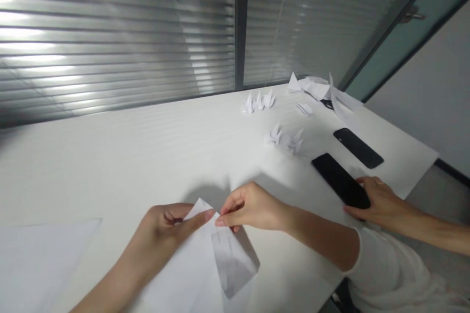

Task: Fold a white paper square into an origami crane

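The left hand (165,225) and right hand (251,208) pinch a folded white paper (229,259) over the near edge of the worktop (128,166). Another person's hand (384,200) touches a black phone (340,181). Paper cranes (259,101) stand farther back.

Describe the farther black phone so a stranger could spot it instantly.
Near the right edge of the white table, below the slatted blinds, lies a black smartphone beyond a second smartphone. It sits closest to the loose paper in the far corner, and no hand touches it, unlike the second one under a hand.
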Available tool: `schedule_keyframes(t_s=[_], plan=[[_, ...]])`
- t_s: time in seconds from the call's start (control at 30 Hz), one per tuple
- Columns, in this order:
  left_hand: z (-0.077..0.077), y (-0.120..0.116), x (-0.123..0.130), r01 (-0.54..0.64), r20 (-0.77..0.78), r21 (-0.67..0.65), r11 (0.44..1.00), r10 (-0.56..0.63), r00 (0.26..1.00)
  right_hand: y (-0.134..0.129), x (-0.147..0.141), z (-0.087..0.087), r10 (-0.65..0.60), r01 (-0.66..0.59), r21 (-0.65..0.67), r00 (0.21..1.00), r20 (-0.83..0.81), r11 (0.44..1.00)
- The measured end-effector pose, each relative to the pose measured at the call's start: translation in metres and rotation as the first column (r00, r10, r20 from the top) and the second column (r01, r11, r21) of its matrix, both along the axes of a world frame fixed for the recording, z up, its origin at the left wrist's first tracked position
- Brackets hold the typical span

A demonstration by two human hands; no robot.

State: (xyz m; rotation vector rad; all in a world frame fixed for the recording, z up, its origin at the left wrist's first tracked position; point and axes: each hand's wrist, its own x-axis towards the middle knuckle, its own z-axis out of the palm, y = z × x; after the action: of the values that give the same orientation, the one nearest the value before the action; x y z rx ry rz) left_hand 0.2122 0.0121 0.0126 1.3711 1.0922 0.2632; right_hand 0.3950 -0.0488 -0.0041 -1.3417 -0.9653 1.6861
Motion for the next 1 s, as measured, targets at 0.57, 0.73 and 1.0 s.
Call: schedule_keyframes(t_s=[0.57,0.73,1.0], plan=[[0.006,0.0,0.001,-0.052,0.036,-0.079,0.996,0.055,0.998,-0.009,0.007,-0.005,0.061,-0.062,0.025,0.996,0.065,0.998],[0.005,0.0,0.002,-0.063,0.044,-0.066,0.996,0.066,0.997,-0.01,0.009,-0.005,0.099,-0.103,0.036,0.99,0.099,0.994],[0.0,-0.005,0.004,-0.109,0.102,-0.08,0.991,0.117,0.988,-0.009,0.012,0.001,0.175,-0.183,0.082,0.98,0.094,0.98]])
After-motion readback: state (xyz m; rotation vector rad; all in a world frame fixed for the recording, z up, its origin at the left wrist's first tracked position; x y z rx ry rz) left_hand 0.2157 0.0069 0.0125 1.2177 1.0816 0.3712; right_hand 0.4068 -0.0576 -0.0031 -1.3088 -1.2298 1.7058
